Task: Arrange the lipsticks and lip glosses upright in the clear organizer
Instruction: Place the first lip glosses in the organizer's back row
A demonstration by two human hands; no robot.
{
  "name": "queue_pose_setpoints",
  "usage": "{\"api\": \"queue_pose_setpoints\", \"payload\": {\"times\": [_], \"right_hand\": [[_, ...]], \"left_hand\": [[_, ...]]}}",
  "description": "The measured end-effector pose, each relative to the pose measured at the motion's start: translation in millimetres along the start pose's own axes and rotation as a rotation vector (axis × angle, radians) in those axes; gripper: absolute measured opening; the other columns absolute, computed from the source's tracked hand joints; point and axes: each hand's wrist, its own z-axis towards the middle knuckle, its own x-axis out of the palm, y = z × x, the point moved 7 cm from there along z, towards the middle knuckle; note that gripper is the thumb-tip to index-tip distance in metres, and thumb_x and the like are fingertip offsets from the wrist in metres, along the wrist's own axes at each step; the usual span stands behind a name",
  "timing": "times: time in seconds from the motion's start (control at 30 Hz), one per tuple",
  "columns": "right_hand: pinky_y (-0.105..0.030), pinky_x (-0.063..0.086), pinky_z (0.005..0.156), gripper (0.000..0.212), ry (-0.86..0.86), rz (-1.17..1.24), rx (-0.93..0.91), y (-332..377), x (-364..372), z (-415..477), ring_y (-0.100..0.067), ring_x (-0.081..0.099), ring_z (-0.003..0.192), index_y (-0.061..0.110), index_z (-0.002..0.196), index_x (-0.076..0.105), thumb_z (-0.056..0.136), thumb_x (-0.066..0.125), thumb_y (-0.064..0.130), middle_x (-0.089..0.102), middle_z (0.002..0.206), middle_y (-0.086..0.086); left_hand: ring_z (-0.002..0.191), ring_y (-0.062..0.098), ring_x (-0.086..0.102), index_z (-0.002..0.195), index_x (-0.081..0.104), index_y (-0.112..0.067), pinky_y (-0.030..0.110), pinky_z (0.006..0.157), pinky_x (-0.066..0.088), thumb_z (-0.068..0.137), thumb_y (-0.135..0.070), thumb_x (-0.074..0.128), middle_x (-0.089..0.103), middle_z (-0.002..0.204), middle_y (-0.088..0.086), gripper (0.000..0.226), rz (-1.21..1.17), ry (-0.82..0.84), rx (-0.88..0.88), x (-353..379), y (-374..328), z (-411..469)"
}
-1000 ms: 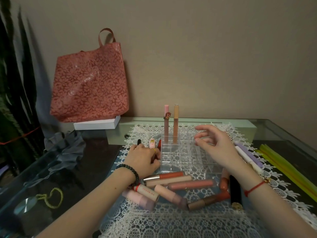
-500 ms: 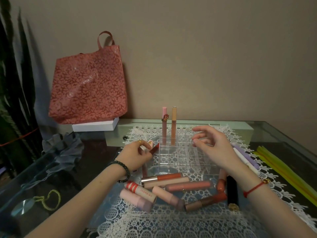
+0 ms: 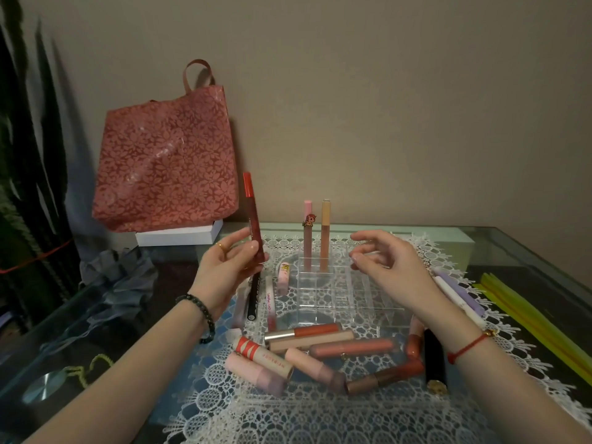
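Most cells of the clear gridded acrylic organizer (image 3: 339,296) stood unfilled, many loose tubes (image 3: 352,347) lying flat around it. Right hand (image 3: 394,267) hovered empty, fingers loose; left hand (image 3: 224,267) pinched a slim red gloss (image 3: 251,213) upright beside it. Two slim tubes (image 3: 308,238) stood slotted.

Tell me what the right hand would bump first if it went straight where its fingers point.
Probably the tan lip gloss standing in the organizer: the right hand points left toward it. Depth is unclear, so it might pass in front.
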Motion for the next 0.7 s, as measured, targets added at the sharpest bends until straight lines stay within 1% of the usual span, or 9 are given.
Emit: {"api": "queue_pose_setpoints", "payload": {"times": [0.1, 0.17, 0.23, 0.3, 0.4, 0.5, 0.6, 0.67, 0.7], "right_hand": [[-0.026, 0.054, 0.075, 0.023, 0.005, 0.023, -0.007, 8, 1, 4, -0.016, 0.067, 0.084, 0.030, 0.103, 0.055, 0.084, 0.060, 0.018, 0.065, 0.093, 0.005], [-0.027, 0.055, 0.079, 0.025, 0.006, 0.054, -0.018, 15, -1, 8, -0.015, 0.067, 0.084, 0.028, 0.106, 0.055, 0.083, 0.061, 0.020, 0.065, 0.095, 0.004], [-0.026, 0.054, 0.081, 0.026, 0.009, 0.095, -0.036, 23, -3, 13, -0.013, 0.067, 0.085, 0.029, 0.106, 0.055, 0.083, 0.062, 0.022, 0.066, 0.097, 0.003], [-0.026, 0.054, 0.080, 0.024, 0.017, 0.113, -0.056, 31, -3, 17, -0.014, 0.067, 0.086, 0.030, 0.103, 0.056, 0.082, 0.063, 0.021, 0.065, 0.096, 0.002], [-0.027, 0.055, 0.077, 0.020, 0.021, 0.098, -0.069, 35, -4, 23, -0.014, 0.066, 0.083, 0.030, 0.096, 0.057, 0.082, 0.063, 0.017, 0.065, 0.092, 0.003], [-0.033, 0.056, 0.077, 0.016, -0.008, 0.065, -0.053, 31, -9, 27, -0.020, 0.067, 0.084, 0.026, 0.094, 0.059, 0.082, 0.064, 0.016, 0.065, 0.090, 0.001], [-0.033, 0.056, 0.079, 0.016, -0.012, 0.019, -0.038, 25, -14, 30, -0.019, 0.067, 0.086, 0.027, 0.093, 0.061, 0.083, 0.063, 0.015, 0.067, 0.092, 0.002], [-0.033, 0.056, 0.079, 0.017, -0.023, -0.014, -0.031, 22, -17, 34, -0.019, 0.067, 0.086, 0.027, 0.093, 0.061, 0.084, 0.062, 0.013, 0.066, 0.092, 0.004], [-0.035, 0.056, 0.080, 0.017, -0.033, -0.030, -0.028, 20, -19, 36, -0.020, 0.067, 0.086, 0.027, 0.094, 0.061, 0.084, 0.062, 0.013, 0.066, 0.090, 0.005]], "left_hand": [[0.074, 0.008, 0.068, 0.100, 0.057, -0.021, 0.018, 0.069, 0.055, 0.084, -0.003, 0.054, 0.066, 0.095, 0.004, 0.025, 0.163, 0.085, 0.142, 21, -11, -10], [0.076, 0.008, 0.068, 0.098, 0.059, -0.021, 0.017, 0.069, 0.054, 0.084, -0.001, 0.054, 0.066, 0.099, 0.004, 0.025, 0.210, 0.155, 0.178, 38, -13, -15], [0.079, 0.009, 0.068, 0.101, 0.059, -0.019, 0.021, 0.072, 0.055, 0.083, 0.000, 0.055, 0.066, 0.101, 0.005, 0.026, 0.261, 0.216, 0.192, 54, -12, -17], [0.079, 0.009, 0.068, 0.101, 0.059, -0.018, 0.027, 0.077, 0.055, 0.083, -0.001, 0.056, 0.065, 0.101, 0.004, 0.026, 0.325, 0.259, 0.207, 68, -7, -17], [0.074, 0.006, 0.067, 0.099, 0.059, -0.019, 0.019, 0.073, 0.054, 0.082, 0.000, 0.057, 0.064, 0.094, 0.000, 0.026, 0.378, 0.316, 0.227, 88, 2, -16], [0.077, 0.011, 0.066, 0.096, 0.059, -0.022, 0.019, 0.074, 0.054, 0.082, -0.001, 0.058, 0.064, 0.092, -0.001, 0.025, 0.419, 0.335, 0.240, 101, 11, -14], [0.080, 0.009, 0.064, 0.093, 0.058, -0.027, 0.015, 0.075, 0.052, 0.081, -0.003, 0.061, 0.064, 0.091, -0.004, 0.027, 0.445, 0.299, 0.265, 107, 14, -11], [0.089, 0.008, 0.063, 0.096, 0.057, -0.028, 0.016, 0.081, 0.051, 0.080, -0.003, 0.062, 0.064, 0.095, -0.006, 0.030, 0.454, 0.278, 0.265, 108, 18, -7], [0.095, 0.008, 0.061, 0.101, 0.057, -0.027, 0.019, 0.085, 0.050, 0.080, -0.004, 0.062, 0.064, 0.100, -0.007, 0.031, 0.465, 0.277, 0.259, 109, 21, -5]]}}
